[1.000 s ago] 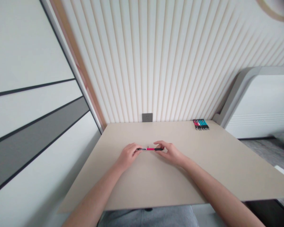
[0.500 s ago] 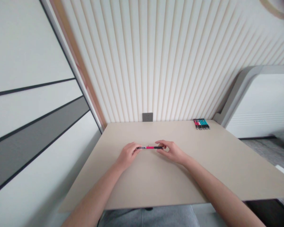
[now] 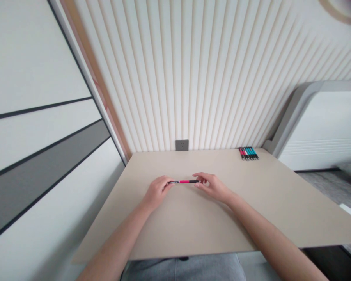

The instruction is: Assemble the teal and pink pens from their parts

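The left hand [image 3: 157,192] and right hand [image 3: 213,187] pinch opposite ends of a pink-and-black pen [image 3: 183,181] between their fingers [image 3: 201,176] above the middle of the desk [image 3: 251,203], with a row of pens [image 3: 248,153] at the far right corner.

Pen barrel [image 3: 183,181] glossy plastic; tabletop [image 3: 210,230] smooth matt; wall panelling [image 3: 175,78] ribbed.

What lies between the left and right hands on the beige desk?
A slim pink-and-black pen spans the gap between the left hand and right hand, as the head view shows.
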Demonstrator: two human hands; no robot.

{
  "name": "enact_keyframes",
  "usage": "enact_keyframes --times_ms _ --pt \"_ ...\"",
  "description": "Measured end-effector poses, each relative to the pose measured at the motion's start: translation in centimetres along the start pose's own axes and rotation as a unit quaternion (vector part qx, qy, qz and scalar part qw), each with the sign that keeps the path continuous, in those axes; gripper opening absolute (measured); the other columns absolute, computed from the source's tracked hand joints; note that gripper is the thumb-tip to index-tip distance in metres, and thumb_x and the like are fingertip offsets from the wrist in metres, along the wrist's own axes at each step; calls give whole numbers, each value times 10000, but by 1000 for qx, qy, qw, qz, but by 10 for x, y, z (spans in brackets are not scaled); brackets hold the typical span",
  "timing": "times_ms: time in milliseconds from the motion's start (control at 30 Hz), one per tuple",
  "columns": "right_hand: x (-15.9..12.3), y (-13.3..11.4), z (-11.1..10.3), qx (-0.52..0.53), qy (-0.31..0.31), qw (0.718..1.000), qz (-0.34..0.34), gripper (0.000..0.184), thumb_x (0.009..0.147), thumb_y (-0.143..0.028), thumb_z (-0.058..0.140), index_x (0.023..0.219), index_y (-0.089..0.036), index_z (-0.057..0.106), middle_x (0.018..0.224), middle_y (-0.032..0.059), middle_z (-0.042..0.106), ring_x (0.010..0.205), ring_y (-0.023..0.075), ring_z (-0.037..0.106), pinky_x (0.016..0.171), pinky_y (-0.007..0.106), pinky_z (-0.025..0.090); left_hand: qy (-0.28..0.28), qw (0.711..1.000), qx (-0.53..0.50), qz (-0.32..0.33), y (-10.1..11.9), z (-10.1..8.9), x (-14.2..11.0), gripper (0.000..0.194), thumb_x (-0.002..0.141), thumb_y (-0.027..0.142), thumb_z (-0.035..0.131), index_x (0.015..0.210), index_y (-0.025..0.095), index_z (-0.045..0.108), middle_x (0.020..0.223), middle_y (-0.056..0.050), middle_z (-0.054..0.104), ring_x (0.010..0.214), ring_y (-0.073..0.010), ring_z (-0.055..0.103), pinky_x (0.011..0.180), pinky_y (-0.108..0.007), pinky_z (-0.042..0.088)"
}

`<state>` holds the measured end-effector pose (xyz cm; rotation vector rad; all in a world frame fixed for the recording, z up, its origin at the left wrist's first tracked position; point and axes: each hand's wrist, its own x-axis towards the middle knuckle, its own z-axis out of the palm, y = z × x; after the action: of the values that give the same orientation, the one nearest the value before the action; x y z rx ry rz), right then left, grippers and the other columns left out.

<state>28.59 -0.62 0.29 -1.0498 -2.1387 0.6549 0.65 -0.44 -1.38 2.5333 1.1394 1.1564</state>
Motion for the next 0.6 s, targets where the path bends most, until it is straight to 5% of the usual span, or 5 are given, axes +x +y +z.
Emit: enact_keyframes --times_ms 200,333,500,600 --pt "0 -2 -1 -8 17 1000 -24 220 930 -373 515 943 -191 638 819 39 671 742 158 604 668 271 464 0 1000 -4 -3 3 -1 0 131 945 280 519 969 199 620 808 -25 643 754 -152 612 706 -261 487" --pt "1 -1 -2 -30 -20 999 -21 418 998 -355 363 746 -182 648 724 40 666 691 153 598 712 294 461 -2 1000 -9 7 4 -1 1 128 945 273 521 975 196 618 828 -29 652 780 -156 621 721 -266 490" --pt "0 0 -2 -8 7 999 -36 300 903 -406 568 1109 -195 621 959 68 690 811 170 621 762 307 490 -2 1000 1 1 1 -1 0 133 942 269 520 974 197 628 820 -32 656 759 -154 616 712 -263 489" --pt "0 -1 -1 -11 20 999 -41 266 894 -390 584 1073 -197 622 935 61 686 808 170 618 763 312 493 -2 1000 -1 2 0 -1 0 133 942 270 519 977 196 625 828 -32 659 755 -151 614 716 -264 491"
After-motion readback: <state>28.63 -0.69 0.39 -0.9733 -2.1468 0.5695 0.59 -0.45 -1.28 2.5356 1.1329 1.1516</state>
